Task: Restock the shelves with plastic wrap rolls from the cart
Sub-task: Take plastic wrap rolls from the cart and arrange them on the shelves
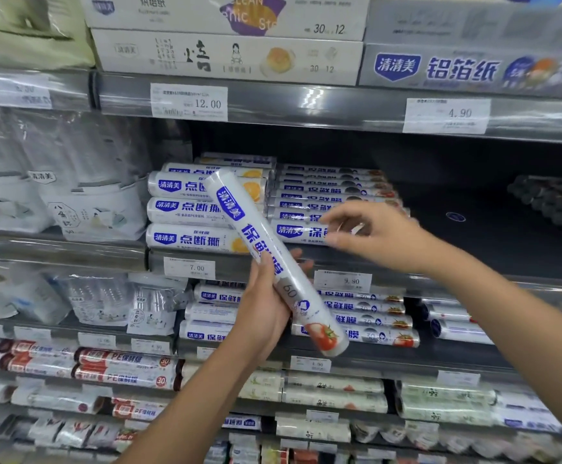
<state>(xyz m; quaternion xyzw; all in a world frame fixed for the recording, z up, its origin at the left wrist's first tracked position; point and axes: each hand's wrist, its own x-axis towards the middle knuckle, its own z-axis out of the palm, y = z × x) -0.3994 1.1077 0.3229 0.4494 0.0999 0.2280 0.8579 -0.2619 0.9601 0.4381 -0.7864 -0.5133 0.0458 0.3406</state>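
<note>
Head camera: my left hand grips a tilted plastic wrap roll. My right hand hovers, fingers loosely spread, before shelved rolls.

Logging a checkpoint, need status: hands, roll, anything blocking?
Left hand grips roll, tilted, not yet shelved. Right hand open, in front of shelf stack. No other obstruction seen.

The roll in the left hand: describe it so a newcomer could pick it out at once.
Find the shelf edge bearing the 7.00 price tag. In front of it the left hand grips one plastic wrap roll. Unlike the stacked rolls lying level, it slants, with a tomato picture at its lower end.
</note>
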